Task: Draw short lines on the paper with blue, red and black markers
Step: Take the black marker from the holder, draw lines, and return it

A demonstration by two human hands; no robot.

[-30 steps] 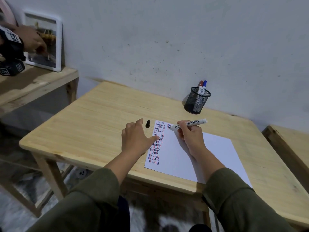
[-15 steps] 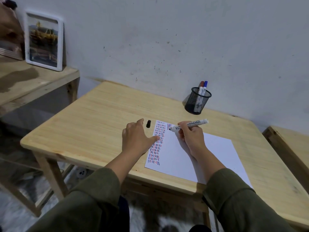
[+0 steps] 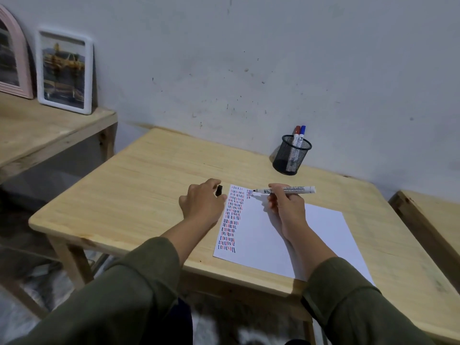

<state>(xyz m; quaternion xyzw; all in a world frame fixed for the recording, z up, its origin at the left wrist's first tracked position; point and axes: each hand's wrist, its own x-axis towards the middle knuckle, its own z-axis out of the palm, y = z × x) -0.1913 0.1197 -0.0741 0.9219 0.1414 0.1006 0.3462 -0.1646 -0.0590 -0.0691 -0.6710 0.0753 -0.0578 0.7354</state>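
A white sheet of paper [image 3: 286, 235] lies on the wooden table [image 3: 139, 185], with a column of short blue, red and black lines down its left side and a few more at the top. My right hand [image 3: 286, 207] holds an uncapped black marker [image 3: 298, 190], its tip over the paper's top edge. My left hand [image 3: 201, 200] rests on the table just left of the paper, fingers next to the black cap [image 3: 219, 190]. The red marker [image 3: 296, 134] and blue marker [image 3: 302, 135] stand in a black mesh cup [image 3: 291, 155].
A second wooden table [image 3: 37, 130] at the left carries a white picture frame [image 3: 65, 70] and a pink arched frame [image 3: 12, 56] against the wall. Another wooden surface [image 3: 433, 215] stands at the right. The wall runs close behind the mesh cup.
Another person's hand at the picture frame on the left table has gone. My left hand has slid off the paper's edge toward the cap. The marker tip has lifted slightly.
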